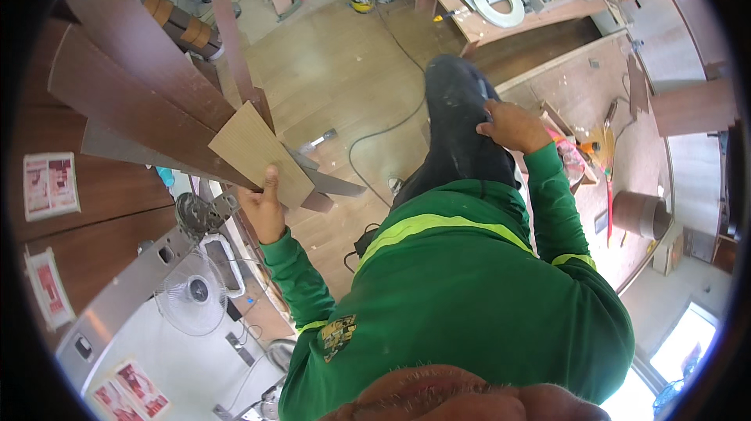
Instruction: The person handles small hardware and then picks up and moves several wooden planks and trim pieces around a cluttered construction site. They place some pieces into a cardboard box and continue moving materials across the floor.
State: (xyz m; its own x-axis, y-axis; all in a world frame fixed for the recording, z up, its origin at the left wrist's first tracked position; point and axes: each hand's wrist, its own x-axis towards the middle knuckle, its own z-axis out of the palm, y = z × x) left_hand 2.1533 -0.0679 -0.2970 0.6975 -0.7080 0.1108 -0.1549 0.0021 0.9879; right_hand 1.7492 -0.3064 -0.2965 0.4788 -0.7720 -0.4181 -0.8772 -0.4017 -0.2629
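Note:
My left hand (264, 206) is closed on the lower edge of a small light wood-grain board (263, 153), its thumb across the face. Behind that board, long dark brown strips (141, 100) stand leaning in a bundle. Lower ends of more strips stick out past the small board, and part of them is hidden by it. At my raised right thigh, my right hand (512, 125) is closed with its fingers curled against the dark trousers (458, 108). A bluish patch shows by its fingertips; what they grip, if anything, is not clear.
A workbench (461, 22) with a white ring (497, 3) stands at the far right. Tools lie on a low wooden surface (626, 210) at right. A black cable (375, 135) crosses the floor near a hammer-like tool (319, 140). A fan (195, 289) stands at lower left.

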